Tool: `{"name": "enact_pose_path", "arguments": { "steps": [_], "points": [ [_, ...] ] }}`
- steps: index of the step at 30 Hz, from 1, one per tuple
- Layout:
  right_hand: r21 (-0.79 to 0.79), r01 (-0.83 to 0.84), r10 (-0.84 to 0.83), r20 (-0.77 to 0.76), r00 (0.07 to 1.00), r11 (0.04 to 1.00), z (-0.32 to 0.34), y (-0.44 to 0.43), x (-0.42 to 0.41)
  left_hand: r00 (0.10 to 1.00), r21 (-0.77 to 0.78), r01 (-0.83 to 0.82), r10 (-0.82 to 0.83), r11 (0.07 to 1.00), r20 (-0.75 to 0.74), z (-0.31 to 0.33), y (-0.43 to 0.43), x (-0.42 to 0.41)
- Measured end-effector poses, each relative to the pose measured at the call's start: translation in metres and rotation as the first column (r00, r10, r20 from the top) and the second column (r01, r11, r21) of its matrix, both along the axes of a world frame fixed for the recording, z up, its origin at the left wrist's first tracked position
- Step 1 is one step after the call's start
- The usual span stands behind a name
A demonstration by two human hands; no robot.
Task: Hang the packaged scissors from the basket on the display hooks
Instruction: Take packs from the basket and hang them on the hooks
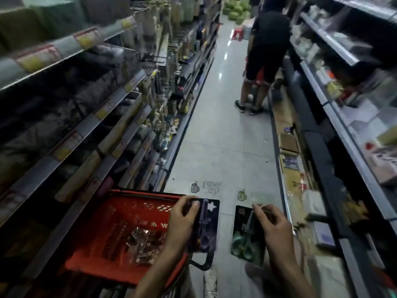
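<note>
Head: left hand pinches purple scissors, right hand green scissors.

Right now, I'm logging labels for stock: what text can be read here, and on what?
Nothing reads clearly.
The floor letters: faint, not legible.
The shelf tags: blurred.
The purple pack: print too small.
The green pack: print too small.

Purple scissors pack, green scissors pack, red basket beside
</note>
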State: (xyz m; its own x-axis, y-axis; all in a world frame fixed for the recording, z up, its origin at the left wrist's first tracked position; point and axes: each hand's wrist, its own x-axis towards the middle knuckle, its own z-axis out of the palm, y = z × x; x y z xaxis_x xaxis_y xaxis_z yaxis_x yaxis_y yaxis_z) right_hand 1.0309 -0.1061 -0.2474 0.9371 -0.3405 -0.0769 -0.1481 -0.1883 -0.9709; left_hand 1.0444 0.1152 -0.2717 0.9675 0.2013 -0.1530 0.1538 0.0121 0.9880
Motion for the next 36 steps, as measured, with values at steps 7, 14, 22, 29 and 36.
{"name": "enact_pose_path", "arguments": {
  "steps": [7, 14, 22, 29, 36],
  "points": [
    [0.104, 0.367, -0.365, -0.033, 0.930, 0.924, 0.015, -0.059, -0.116, 0.940, -0.098, 0.338, -0.342, 0.936, -0.021, 0.037, -0.083, -0.045],
    [0.212, 0.669, -0.688, 0.019, 0.726, 0.712, 0.038, -0.132, -0.245, 0.769, -0.055, 0.639, -0.639, 0.767, 0.016, 0.063, -0.192, -0.126],
    [0.207, 0.885, -0.907, 0.033, 0.420, 0.417, 0.040, -0.211, -0.446, 0.474, 0.047, 0.875, -0.872, 0.482, 0.119, 0.076, -0.331, -0.266],
    [0.099, 0.994, -0.999, 0.026, 0.041, 0.043, 0.043, -0.244, -0.632, 0.129, -0.023, 0.992, -0.980, 0.127, 0.151, 0.078, -0.426, -0.437],
    [0.064, 0.992, -0.991, 0.072, -0.112, -0.107, 0.035, -0.222, -0.784, -0.207, -0.082, 0.971, -0.963, -0.224, 0.173, 0.087, -0.476, -0.608]
  ]
}}
